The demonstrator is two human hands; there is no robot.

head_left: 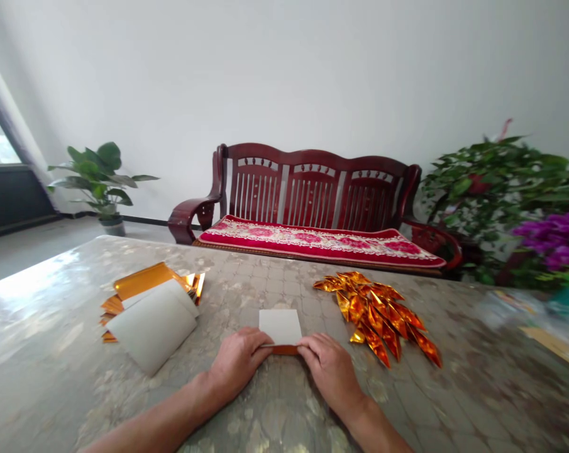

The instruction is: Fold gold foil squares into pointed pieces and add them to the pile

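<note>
1. The table point(43, 327) has a glossy, mottled grey-and-gold cover with a faint tiled pattern. Beyond its far edge stands a dark red wooden bench point(312, 182) with a slatted back.
2. Towards the left, a wide stretch of shiny cover separates the table's left edge from a loose stack of gold foil sheets point(140, 281). Two curled, matte white sheets point(152, 327) lie across it, and sharp foil corners fan out from beneath.
3. The left hand point(239, 362) is just beside that stack. Its fingers point(246, 346) are pressed together and curve over the left end of the folded sheet, pinching it.
4. At the centre, near the table's near edge, lies the folded sheet point(280, 327). It is a flat, matte white rectangle, and its near edge turns over into a narrow orange foil band point(284, 350).
5. The right hand point(329, 371) mirrors the left, with its fingers point(312, 346) close together and pinching the band's right end.
6. Just right of that hand, crisp, pointed foil folds point(376, 318) overlap in a glinting orange-gold heap, well inside the far edge.
7. Towards the right edge, the table has open patterned cover, then blurred items point(515, 308) too unclear to name.
</note>
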